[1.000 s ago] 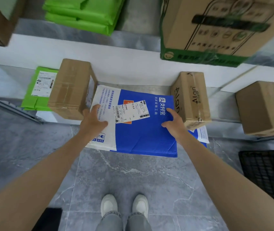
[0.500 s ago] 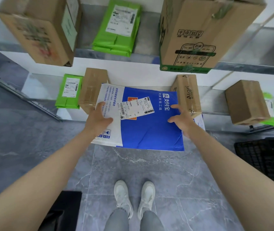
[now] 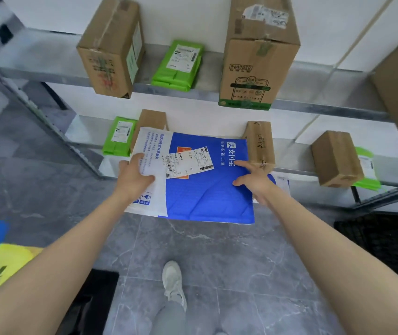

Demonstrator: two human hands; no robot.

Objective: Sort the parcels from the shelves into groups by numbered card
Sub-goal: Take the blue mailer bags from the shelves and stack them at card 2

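Blue-and-white mailer [image 3: 207, 197]: drawn forward off the lower shelf [image 3: 292, 155], near edge now out over the grey floor [image 3: 205, 250]; a second ago lying deeper in, between two brown boxes.
Shipping label [image 3: 188, 163]: face up on the mailer, print too small to read.
Left hand [image 3: 134, 176]: clamped on the white edge, fingers curled round it and buckling the paper; laid flatter on top a second ago.
Right hand [image 3: 253, 181]: astride the blue edge, thumb and forefinger straight on the face, remaining fingers hidden; any curl underneath impossible to tell.
Align box [image 3: 259, 146]: just beside the right hand, standing on the lower shelf, in the same spot as before.
Brown box [image 3: 152, 122]: behind the mailer's far left corner, green packets [image 3: 120, 136] next to it.
Upper shelf [image 3: 210, 76]: newly in full view with the lifting of the head; tall carton [image 3: 111, 47] and green-banded carton [image 3: 258, 68] on it.
Shoe [image 3: 172, 281]: one in view against two side by side earlier, probably a step back.
Meaning for the task: pick-up all but done; next, likely a read of the label and a carry to the matching numbered card, none visible here.
Risk: floppy parcel, possible sag or slip on the turn.
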